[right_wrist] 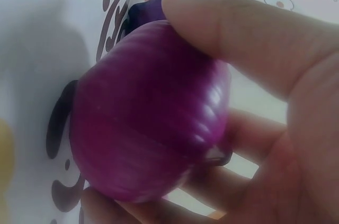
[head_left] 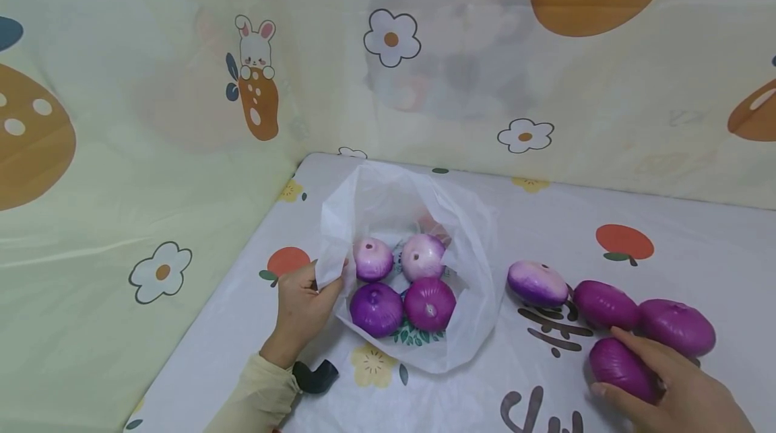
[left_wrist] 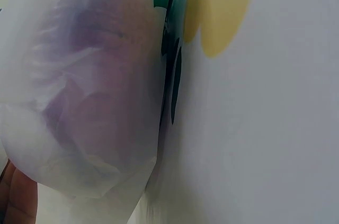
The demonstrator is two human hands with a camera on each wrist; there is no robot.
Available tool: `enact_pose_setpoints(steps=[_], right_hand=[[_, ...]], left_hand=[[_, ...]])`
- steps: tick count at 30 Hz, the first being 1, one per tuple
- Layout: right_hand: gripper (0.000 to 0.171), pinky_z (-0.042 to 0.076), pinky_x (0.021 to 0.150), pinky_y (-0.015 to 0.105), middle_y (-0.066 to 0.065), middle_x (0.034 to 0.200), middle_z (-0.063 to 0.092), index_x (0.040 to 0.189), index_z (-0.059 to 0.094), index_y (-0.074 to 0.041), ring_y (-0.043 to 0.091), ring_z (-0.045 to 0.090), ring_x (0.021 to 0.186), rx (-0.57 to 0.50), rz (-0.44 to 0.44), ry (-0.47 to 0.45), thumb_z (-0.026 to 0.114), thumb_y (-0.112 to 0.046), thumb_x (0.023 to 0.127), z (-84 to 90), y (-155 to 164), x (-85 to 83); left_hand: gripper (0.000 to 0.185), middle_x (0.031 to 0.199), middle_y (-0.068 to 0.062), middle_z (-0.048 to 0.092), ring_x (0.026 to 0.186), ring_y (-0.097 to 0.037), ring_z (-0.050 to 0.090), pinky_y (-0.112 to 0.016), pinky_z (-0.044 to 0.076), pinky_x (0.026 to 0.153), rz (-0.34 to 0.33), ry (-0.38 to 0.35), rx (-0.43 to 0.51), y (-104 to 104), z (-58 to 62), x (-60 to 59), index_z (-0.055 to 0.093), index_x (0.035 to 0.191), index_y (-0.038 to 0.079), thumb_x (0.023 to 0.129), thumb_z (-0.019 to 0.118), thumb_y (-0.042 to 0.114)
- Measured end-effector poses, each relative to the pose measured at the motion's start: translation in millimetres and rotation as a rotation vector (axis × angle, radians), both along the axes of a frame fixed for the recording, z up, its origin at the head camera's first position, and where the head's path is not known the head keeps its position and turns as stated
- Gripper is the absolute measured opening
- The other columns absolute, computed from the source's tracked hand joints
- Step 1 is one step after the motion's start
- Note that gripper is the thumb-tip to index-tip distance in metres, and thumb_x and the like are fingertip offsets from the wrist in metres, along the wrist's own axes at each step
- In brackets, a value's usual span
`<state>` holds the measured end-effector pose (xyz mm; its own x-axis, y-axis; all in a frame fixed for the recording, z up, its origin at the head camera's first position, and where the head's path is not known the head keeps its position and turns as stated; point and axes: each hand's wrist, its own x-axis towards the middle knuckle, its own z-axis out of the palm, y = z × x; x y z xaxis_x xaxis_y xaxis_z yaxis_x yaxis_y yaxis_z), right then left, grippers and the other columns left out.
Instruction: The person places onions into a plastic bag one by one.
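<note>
My left hand [head_left: 306, 308] pinches the left edge of a translucent white plastic bag [head_left: 479, 238], whose mouth stands wide. Inside the bag lie several purple onions [head_left: 376, 310], two of them pale on top. In the left wrist view the bag's side [left_wrist: 95, 144] fills the left half, onions showing dimly through it. My right hand [head_left: 685, 386] grips a purple onion [head_left: 621, 369], thumb on one side and fingers on the other; the right wrist view shows this onion [right_wrist: 148, 113] up close. Just beyond it lie three more onions [head_left: 606, 305] in a row on the table.
The table wears a white cloth [head_left: 448, 406] printed with fruit, flowers and dark lettering. Patterned sheets [head_left: 461, 96] hang as walls at the back and left. A small black curved object [head_left: 315, 377] lies beside my left forearm.
</note>
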<state>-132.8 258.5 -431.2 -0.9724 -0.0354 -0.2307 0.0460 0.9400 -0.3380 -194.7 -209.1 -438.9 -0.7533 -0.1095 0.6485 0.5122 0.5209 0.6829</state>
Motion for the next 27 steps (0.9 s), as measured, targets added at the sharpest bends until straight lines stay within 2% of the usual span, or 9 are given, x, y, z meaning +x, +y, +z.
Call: enact_pose_setpoints(steps=[5, 12, 21, 27], right_hand=[[0.109, 0.056, 0.075, 0.066, 0.039, 0.127, 0.058, 0.148, 0.049, 0.002, 0.055, 0.056, 0.1, 0.006, 0.003, 0.006, 0.086, -0.067, 0.071, 0.3, 0.0, 0.8], [0.105, 0.057, 0.073, 0.063, 0.037, 0.125, 0.06, 0.145, 0.052, 0.002, 0.051, 0.058, 0.099, 0.001, 0.014, 0.077, 0.089, -0.062, 0.071, 1.1, -0.8, 3.2], [0.097, 0.057, 0.063, 0.053, 0.035, 0.124, 0.063, 0.143, 0.056, -0.001, 0.039, 0.062, 0.087, -0.031, 0.039, 0.19, 0.094, -0.053, 0.07, 9.5, -5.7, 6.0], [0.096, 0.057, 0.064, 0.057, 0.034, 0.124, 0.063, 0.144, 0.056, -0.003, 0.042, 0.062, 0.09, -0.042, 0.056, 0.201, 0.093, -0.054, 0.071, 18.0, -10.4, 5.2]], left_hand=[[0.007, 0.063, -0.001, 0.069, 0.056, -0.008, 0.047, -0.019, 0.037, 0.049, -0.005, 0.001, 0.009, 0.0, -0.6, 0.3, 0.08, 0.085, 0.003, 0.081, 0.08, -0.002], [0.008, 0.063, -0.001, 0.069, 0.056, -0.008, 0.046, -0.019, 0.036, 0.048, -0.007, -0.004, 0.012, 0.2, -1.0, 0.6, 0.08, 0.086, 0.002, 0.081, 0.08, -0.004], [0.007, 0.062, -0.001, 0.068, 0.055, -0.007, 0.046, -0.019, 0.034, 0.047, -0.006, -0.004, 0.0, 0.3, -0.7, 0.4, 0.08, 0.085, 0.002, 0.081, 0.079, -0.004], [0.005, 0.06, 0.0, 0.066, 0.054, -0.007, 0.045, -0.019, 0.033, 0.047, -0.011, 0.002, 0.0, -0.2, -0.5, -0.4, 0.08, 0.084, 0.002, 0.081, 0.08, -0.002]])
